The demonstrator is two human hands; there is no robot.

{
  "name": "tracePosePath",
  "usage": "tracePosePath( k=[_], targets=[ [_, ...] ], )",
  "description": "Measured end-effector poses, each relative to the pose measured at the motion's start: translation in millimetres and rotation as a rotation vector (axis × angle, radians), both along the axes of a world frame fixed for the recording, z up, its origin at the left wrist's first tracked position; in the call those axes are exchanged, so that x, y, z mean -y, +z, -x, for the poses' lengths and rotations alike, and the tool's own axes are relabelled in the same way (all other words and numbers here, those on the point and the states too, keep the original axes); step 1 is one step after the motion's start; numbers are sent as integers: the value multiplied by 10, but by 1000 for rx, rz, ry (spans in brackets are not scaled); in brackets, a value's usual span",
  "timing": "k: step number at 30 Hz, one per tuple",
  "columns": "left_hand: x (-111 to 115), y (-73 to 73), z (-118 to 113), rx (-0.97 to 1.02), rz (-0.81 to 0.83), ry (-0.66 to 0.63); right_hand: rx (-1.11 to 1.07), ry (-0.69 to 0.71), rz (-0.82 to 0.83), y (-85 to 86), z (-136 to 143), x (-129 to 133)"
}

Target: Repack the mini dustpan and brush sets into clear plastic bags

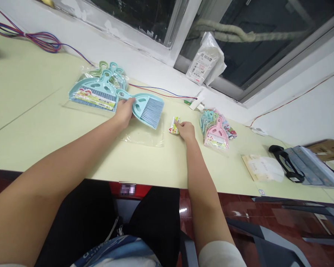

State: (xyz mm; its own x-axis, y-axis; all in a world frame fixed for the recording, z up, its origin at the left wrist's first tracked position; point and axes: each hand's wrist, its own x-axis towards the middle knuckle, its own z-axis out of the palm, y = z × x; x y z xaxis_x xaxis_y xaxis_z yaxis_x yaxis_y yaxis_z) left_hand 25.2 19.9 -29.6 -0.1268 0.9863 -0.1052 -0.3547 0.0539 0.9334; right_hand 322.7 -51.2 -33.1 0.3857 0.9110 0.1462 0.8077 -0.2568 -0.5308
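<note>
My left hand (124, 112) grips the handle of a light-blue dustpan (140, 104), with a brush (152, 113) nested in its pan. Beneath it a clear plastic bag (144, 135) lies flat on the table. My right hand (186, 130) pinches a small printed card label (174, 125) in green, yellow and red, held close to the tabletop. Left of my left hand, bagged dustpan-and-brush sets (93, 92) in blue and green lie in a pile. To the right of my right hand is a smaller pile with a pink bagged set (217, 135) on top.
The pale-yellow table (144, 167) runs along a white wall with windows. Coiled red and blue wires (41, 41) lie at the back left. A plastic-wrapped package (203, 65) leans on the sill. At right are a paper packet (263, 167), a black strap (286, 163) and blue boxes (311, 165).
</note>
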Motion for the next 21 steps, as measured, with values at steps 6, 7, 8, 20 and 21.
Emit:
tracePosePath(
  k=[6,7,8,20,21],
  targets=[
    [-7,-5,0,15,-14,-15,221,-56,32,-27,-73,45],
    [-7,-1,-2,20,-16,-15,221,-66,6,-22,-81,49],
    [-5,4,-5,24,-18,-13,209,-72,-33,-12,-82,50],
    [124,63,-99,-2,-19,-91,-699,127,-397,31,379,-19],
    [120,57,-100,-4,-17,-85,-704,126,-392,20,385,-19]
  ],
)
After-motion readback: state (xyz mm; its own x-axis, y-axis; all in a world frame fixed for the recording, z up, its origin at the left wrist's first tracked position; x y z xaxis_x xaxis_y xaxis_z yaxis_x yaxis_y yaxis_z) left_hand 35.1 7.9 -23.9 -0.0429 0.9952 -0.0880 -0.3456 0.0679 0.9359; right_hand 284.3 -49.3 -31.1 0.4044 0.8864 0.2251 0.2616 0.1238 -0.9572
